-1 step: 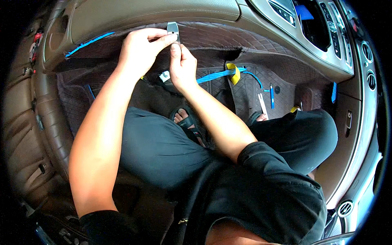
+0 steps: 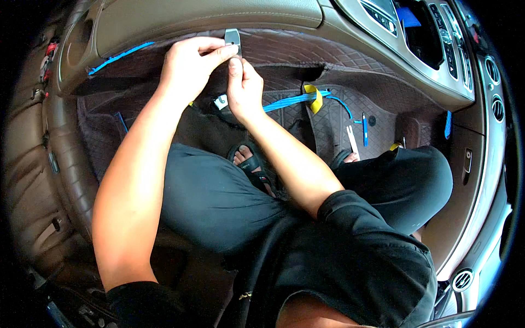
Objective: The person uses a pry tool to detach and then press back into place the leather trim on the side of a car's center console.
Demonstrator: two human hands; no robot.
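Observation:
Up against the lower edge of the brown console side panel [image 2: 213, 16], both my hands meet on a flat grey metal piece [image 2: 233, 36] with a small dark hole. It looks like a scraper or pry tool, but its exact kind is unclear. My left hand [image 2: 188, 63] pinches it from the left, thumb across its lower part. Just below, my right hand [image 2: 246, 90] is closed around its lower end, thumb pointing up. My fingers hide most of that end. The tool's wide upper end touches or nearly touches the seam between the panel and the quilted mat [image 2: 273, 44].
Blue cords [image 2: 290, 100] with a yellow band [image 2: 314, 98] lie on the floor mat right of my hands. Farther right are a blue pen-like tool [image 2: 365, 129] and a pale forked strip [image 2: 351, 139]. Blue strips [image 2: 120, 58] edge the panel. A brown seat [image 2: 33, 142] stands left.

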